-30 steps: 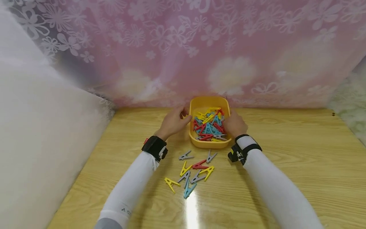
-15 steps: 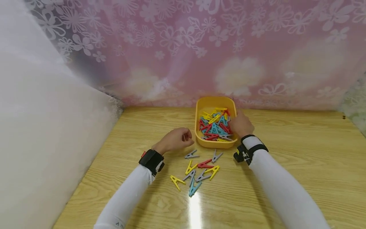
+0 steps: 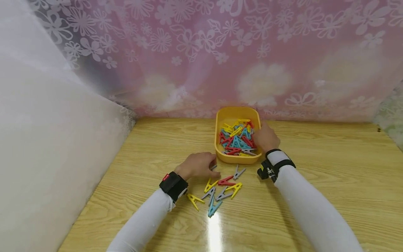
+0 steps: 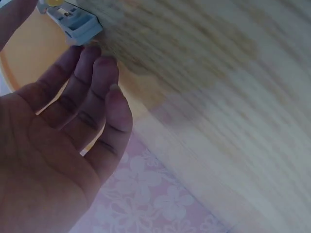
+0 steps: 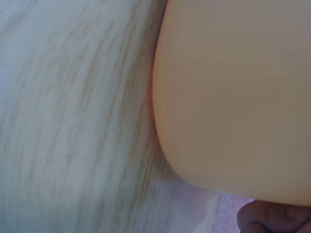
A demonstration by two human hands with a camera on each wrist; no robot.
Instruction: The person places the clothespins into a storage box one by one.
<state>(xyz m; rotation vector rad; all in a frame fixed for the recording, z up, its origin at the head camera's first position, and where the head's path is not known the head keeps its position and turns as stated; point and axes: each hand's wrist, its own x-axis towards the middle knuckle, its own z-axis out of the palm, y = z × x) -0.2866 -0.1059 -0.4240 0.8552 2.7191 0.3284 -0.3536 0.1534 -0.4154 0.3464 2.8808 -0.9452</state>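
My left hand point(image 3: 198, 165) is low over the table beside a grey clothespin point(image 3: 214, 167), which it partly hides. In the left wrist view the fingers point(image 4: 99, 82) are loosely bent and their tips come up to the clothespin point(image 4: 80, 26), with the thumb apart on the other side. A yellow plastic basket point(image 3: 238, 159) holds many red, blue, yellow and grey clothespins. My right hand point(image 3: 267, 137) grips the basket's right rim. The basket's outer wall point(image 5: 233, 97) fills much of the right wrist view, with some fingers point(image 5: 272, 216) at its edge.
Several loose clothespins lie in front of the basket, among them a red one point(image 3: 226, 181), a yellow one point(image 3: 195, 201) and a blue one point(image 3: 214, 207). Behind the wooden table point(image 3: 315, 182) hangs a pink flowered cloth point(image 3: 195, 70). A white sheet point(image 3: 47, 140) stands at the left.
My left hand has left the basket's left side and come down toward the near grey clothespin. The right hand stays at the basket's rim. The head view has shifted slightly.
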